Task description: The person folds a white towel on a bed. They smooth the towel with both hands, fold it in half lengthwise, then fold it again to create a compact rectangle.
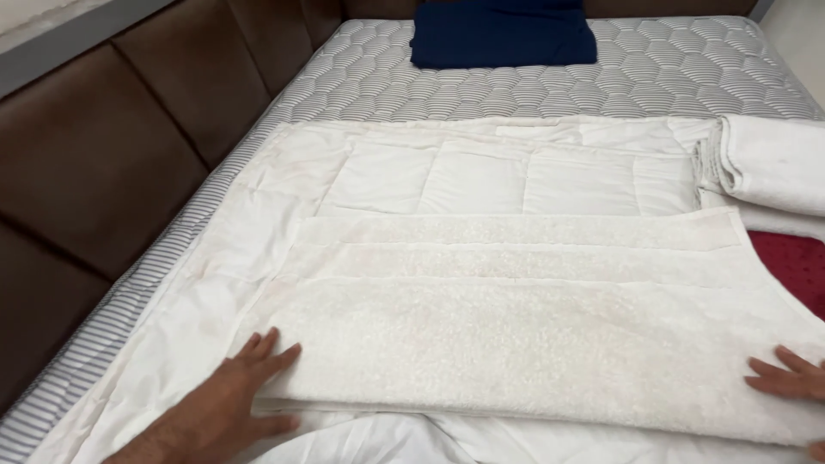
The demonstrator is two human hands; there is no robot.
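A folded white fleecy blanket (pixel 533 344) lies flat on a white quilt (pixel 481 176) on the bed. The left hand (pixel 232 399) presses its left corner, fingers spread; the right hand (pixel 795 376) (partly cropped) rests open on its right edge.

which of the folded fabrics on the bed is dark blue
The folded blue cloth at the far end of the mattress; the towel under both hands and the folded pile are white.
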